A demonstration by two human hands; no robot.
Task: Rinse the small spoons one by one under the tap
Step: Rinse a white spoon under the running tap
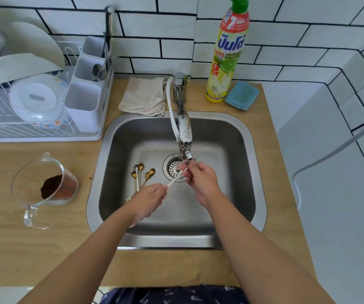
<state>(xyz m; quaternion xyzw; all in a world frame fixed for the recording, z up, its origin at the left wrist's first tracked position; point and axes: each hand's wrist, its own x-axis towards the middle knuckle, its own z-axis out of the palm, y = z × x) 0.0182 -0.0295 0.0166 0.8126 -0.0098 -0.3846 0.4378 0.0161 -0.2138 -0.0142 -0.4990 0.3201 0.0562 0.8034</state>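
Forearms reach from the near edge of the counter into the sink [257, 150]. Left hand [149, 199]: fingers curled, pinching the end of the white handle of one small spoon [173, 182], which slants up and right toward the spout. Right hand [199, 179]: fingers gathered round the bowl end of that same spoon, just under the tap [184, 130] and above the drain strainer [174, 170]; the bowl itself is hidden by the fingers, and whether water is running cannot be told. Step in hand, as judged: rinsing this one spoon. To do it well, keep the bowl directly beneath the outlet, rub both faces with the right fingertips, turn the handle with the left pinch so every side is wetted, and hold it over the drain so grit washes away from the waiting pieces. Remaining spoons [142, 175]: a small cluster, gold bowls and pale handles, lying on the sink floor left of the strainer, partly under the left hand, with dark specks beside them. Glass measuring jug [45, 187]: on the counter left of the sink, holding dark brown grounds. Cutlery caddy [86, 93]: white, compartmented, at the drying rack [23, 130]; the rear compartment holds metal utensils, the front appears unfilled. Rack also holds plates and a clear lidded dish. Detergent bottle [229, 53]: upright behind the sink, beside a blue sponge [242, 95]; folded cloth [143, 95] left of the tap base.
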